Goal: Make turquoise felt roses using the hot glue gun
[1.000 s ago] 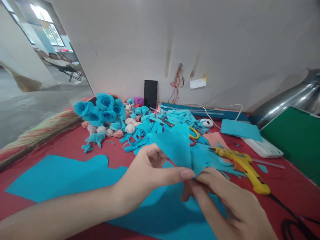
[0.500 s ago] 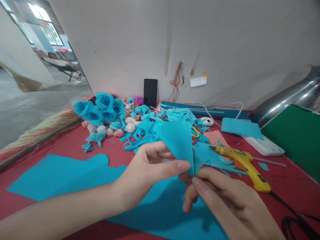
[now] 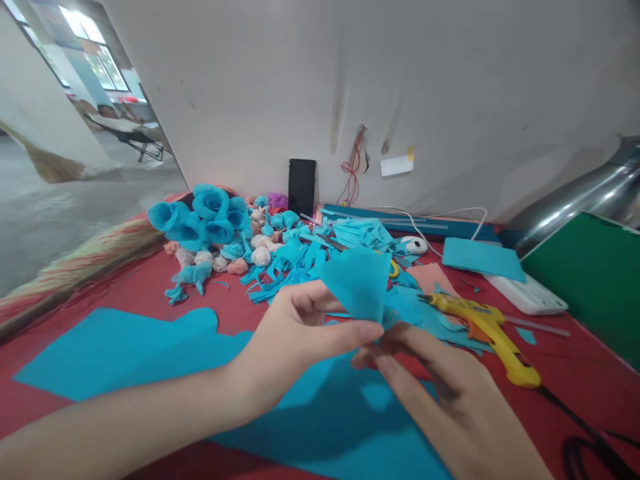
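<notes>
A blue crepe paper piece [image 3: 356,283], rolled into a cone-like shape, is held up above the table. My left hand [image 3: 305,333] pinches its lower part between thumb and fingers. Just below, my right hand [image 3: 425,373] is closed on the narrow lower end, with thumb and forefinger meeting there. The fingertips partly hide that end. Under both hands lies a large flat blue crepe paper sheet [image 3: 320,413]. Behind the held piece spreads a heap of blue paper scraps [image 3: 285,263], with scissors [image 3: 393,269] partly hidden among them.
Finished blue paper roses [image 3: 210,213] and small pink and white paper buds [image 3: 261,256] lie at the back left. On the right are a yellow glue gun [image 3: 487,327] with a black cord, a white power strip [image 3: 533,293] and a green board [image 3: 595,280]. A phone [image 3: 302,187] leans on the wall.
The blue paper piece has turned and wrapped tighter at its base. My right hand has shifted slightly left and up, its fingers now tucked closer under the paper.
</notes>
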`<state>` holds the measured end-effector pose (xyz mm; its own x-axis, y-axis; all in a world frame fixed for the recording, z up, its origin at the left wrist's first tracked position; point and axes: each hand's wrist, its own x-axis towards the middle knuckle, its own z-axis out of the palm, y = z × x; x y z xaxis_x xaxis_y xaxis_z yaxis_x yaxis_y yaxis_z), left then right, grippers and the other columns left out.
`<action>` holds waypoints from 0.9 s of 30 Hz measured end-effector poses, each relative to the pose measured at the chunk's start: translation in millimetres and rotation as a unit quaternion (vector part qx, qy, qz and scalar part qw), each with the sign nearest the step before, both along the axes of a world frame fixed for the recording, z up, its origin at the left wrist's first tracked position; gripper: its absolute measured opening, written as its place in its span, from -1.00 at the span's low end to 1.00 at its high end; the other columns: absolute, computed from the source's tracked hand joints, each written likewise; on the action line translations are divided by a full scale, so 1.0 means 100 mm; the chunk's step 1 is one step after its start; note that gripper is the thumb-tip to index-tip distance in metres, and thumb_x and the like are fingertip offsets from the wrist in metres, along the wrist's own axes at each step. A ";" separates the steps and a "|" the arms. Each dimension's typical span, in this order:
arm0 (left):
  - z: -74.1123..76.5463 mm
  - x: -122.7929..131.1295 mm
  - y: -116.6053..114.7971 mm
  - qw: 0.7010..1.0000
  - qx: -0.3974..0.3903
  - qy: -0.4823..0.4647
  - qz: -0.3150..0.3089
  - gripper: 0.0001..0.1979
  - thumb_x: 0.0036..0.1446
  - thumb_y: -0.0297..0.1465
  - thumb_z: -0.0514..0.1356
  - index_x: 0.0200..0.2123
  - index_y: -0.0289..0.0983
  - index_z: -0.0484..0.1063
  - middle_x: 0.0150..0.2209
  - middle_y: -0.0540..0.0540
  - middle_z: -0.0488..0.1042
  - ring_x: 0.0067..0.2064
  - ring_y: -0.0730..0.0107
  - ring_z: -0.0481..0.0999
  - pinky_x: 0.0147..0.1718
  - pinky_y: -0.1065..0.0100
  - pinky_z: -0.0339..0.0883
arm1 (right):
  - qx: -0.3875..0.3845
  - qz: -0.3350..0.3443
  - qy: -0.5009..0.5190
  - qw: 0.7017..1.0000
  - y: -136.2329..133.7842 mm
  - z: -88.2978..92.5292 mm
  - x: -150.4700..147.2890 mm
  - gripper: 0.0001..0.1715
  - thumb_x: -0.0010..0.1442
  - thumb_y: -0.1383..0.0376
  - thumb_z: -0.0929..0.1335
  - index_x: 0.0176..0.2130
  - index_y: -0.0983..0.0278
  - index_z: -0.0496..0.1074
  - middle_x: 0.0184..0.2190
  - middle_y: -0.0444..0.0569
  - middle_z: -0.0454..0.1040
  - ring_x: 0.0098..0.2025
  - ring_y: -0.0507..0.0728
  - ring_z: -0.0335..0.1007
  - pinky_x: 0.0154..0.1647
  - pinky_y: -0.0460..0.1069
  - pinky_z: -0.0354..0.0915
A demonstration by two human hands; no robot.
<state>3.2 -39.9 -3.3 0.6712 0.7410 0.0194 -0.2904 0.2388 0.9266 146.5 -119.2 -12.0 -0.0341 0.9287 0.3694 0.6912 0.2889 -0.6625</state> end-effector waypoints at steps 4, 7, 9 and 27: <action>0.01 0.02 0.01 0.999 0.013 0.040 0.023 -0.90 -0.17 -0.45 0.33 -0.55 -0.31 0.46 -0.61 0.07 0.40 -0.52 0.56 0.41 -0.45 0.51 0.33 | -0.008 0.001 0.016 1.000 0.05 0.00 -0.01 -0.85 0.17 0.31 0.24 -0.34 0.15 0.40 -0.36 -0.23 0.50 -0.32 -0.03 0.44 -0.36 -0.24 0.33; 0.00 0.01 0.00 0.997 0.031 0.060 0.024 -0.90 -0.15 -0.44 0.31 -0.46 -0.28 0.49 -0.50 0.04 0.48 -0.41 0.45 0.47 -0.41 0.45 0.37 | -0.020 -0.014 0.034 0.999 0.06 -0.02 -0.01 -0.85 0.14 0.29 0.26 -0.32 0.18 0.43 -0.37 -0.19 0.51 -0.31 0.03 0.45 -0.35 -0.20 0.36; 0.00 -0.01 -0.01 0.991 0.102 0.074 0.035 -0.92 -0.11 -0.43 0.29 -0.44 -0.25 0.49 -0.42 0.02 0.52 -0.34 0.39 0.50 -0.34 0.40 0.38 | -0.005 -0.016 0.034 0.999 0.07 -0.04 0.01 -0.84 0.13 0.30 0.27 -0.29 0.18 0.44 -0.34 -0.16 0.51 -0.27 0.08 0.45 -0.31 -0.14 0.37; -0.01 -0.12 0.07 0.719 0.679 0.092 0.121 -0.82 -0.02 -0.60 0.17 -0.33 -0.27 0.43 -0.31 0.02 0.58 -0.14 0.42 0.46 0.23 0.20 -0.31 | 0.177 0.051 -0.031 0.982 0.22 -0.13 0.13 -0.60 0.02 0.47 0.25 -0.13 0.17 0.37 -0.09 -0.07 0.43 -0.08 0.13 0.37 -0.10 0.01 0.34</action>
